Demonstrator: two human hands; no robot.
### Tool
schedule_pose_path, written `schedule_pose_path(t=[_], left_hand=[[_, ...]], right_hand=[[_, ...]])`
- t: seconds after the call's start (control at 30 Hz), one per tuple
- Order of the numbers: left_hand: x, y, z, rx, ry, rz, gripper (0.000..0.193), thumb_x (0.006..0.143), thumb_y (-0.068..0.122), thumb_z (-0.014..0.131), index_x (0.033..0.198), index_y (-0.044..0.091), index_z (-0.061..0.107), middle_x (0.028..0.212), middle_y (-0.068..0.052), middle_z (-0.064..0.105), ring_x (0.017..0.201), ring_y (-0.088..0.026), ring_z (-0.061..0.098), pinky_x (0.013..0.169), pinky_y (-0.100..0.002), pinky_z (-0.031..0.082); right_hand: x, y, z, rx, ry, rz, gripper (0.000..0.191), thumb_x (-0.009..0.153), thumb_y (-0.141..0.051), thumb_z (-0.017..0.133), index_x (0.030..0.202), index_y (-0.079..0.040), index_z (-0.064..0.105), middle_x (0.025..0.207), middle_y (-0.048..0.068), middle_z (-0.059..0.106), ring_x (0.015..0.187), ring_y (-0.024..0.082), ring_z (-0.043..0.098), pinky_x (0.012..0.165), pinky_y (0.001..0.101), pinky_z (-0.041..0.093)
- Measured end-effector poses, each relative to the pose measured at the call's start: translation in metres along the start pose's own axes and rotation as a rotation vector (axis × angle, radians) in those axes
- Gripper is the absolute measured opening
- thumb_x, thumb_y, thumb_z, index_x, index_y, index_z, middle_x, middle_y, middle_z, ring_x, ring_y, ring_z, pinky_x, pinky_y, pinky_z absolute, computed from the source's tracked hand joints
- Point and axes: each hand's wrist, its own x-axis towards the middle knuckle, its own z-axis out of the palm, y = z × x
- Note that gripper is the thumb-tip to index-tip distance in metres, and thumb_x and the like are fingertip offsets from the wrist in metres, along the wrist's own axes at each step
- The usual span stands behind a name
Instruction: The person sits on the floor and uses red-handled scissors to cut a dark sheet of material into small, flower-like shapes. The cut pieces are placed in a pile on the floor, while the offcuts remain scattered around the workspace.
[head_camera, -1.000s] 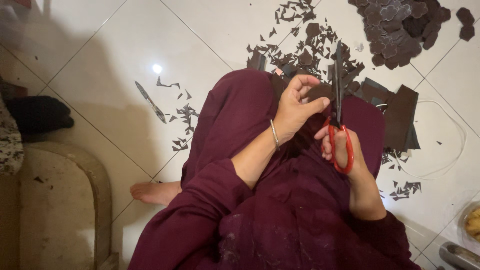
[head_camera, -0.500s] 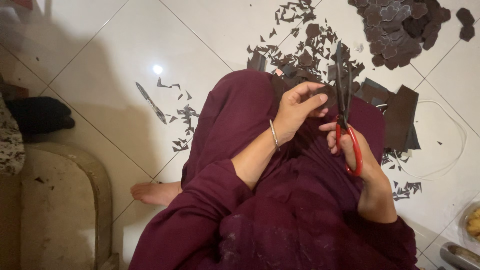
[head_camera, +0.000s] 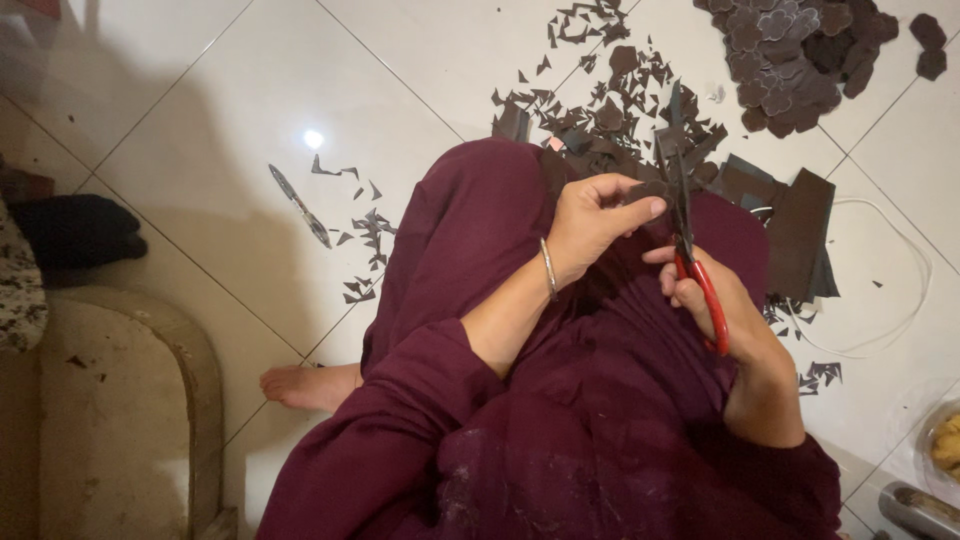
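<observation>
I sit on a white tiled floor in maroon clothes. My left hand (head_camera: 592, 220), with a thin bangle on the wrist, pinches a small dark brown piece (head_camera: 650, 190) over my knee. My right hand (head_camera: 712, 300) grips red-handled scissors (head_camera: 690, 250), blades pointing away from me and slightly apart beside the piece. The blades touch or nearly touch the piece's right edge.
Dark brown offcuts (head_camera: 620, 105) litter the floor ahead. A heap of cut flower-like shapes (head_camera: 790, 60) lies at the top right. Brown sheets (head_camera: 795, 235) and a white cord (head_camera: 900, 300) lie right of my knee. More scraps (head_camera: 355, 240) lie left; my bare foot (head_camera: 305, 385) shows.
My right hand with the scissors has shifted a little to the right and down. My left hand has turned the brown piece slightly against the blades.
</observation>
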Motion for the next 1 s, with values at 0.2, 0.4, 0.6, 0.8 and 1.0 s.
schedule_pose_path(t=[0.2,0.4,0.6,0.8,1.0], left_hand=[[0.0003,-0.0009,-0.001,0.015,-0.022,-0.012,0.02,0.087,0.014,0.083,0.101,0.0,0.075,0.08,0.001,0.07,0.066,-0.003,0.057,0.057,-0.018,0.045],[-0.0002,0.0004,-0.0006,-0.013,-0.05,-0.019,0.022,0.087,0.014,0.083,0.101,0.0,0.075,0.082,0.0,0.071,0.067,-0.004,0.057,0.058,-0.018,0.046],[-0.0005,0.0032,-0.0011,0.001,-0.048,-0.03,0.022,0.088,0.015,0.083,0.102,0.0,0.075,0.083,-0.001,0.072,0.066,-0.004,0.058,0.058,-0.019,0.047],[0.0003,0.0021,-0.0005,-0.022,-0.03,-0.028,0.022,0.088,0.014,0.083,0.101,-0.001,0.074,0.084,-0.002,0.072,0.067,-0.004,0.058,0.058,-0.019,0.047],[-0.0004,0.0019,-0.0027,-0.021,-0.042,-0.026,0.022,0.088,0.013,0.083,0.103,-0.001,0.073,0.084,-0.003,0.073,0.067,-0.005,0.06,0.059,-0.019,0.049]], right_hand=[[-0.0023,-0.0041,-0.0048,-0.052,-0.024,0.017,0.086,0.088,-0.077,0.049,0.127,-0.002,0.062,0.083,-0.002,0.054,0.071,0.009,0.05,0.063,0.0249,0.045],[-0.0049,-0.0037,-0.0097,-0.101,-0.015,0.053,0.068,0.092,-0.061,0.051,0.123,-0.002,0.065,0.08,-0.002,0.053,0.068,0.009,0.049,0.061,0.0253,0.043],[-0.0048,-0.0047,-0.0094,-0.146,0.002,0.136,0.04,0.092,-0.031,0.055,0.116,-0.002,0.067,0.079,-0.001,0.055,0.069,0.009,0.051,0.062,0.0264,0.046],[-0.0036,-0.0054,-0.006,-0.081,-0.026,0.085,0.057,0.095,-0.052,0.053,0.119,-0.002,0.066,0.078,-0.002,0.052,0.067,0.009,0.048,0.06,0.0263,0.043],[-0.0049,-0.0034,-0.0064,-0.064,-0.044,0.04,0.085,0.088,-0.08,0.045,0.114,-0.002,0.065,0.074,-0.003,0.051,0.064,0.009,0.049,0.058,0.0256,0.044]])
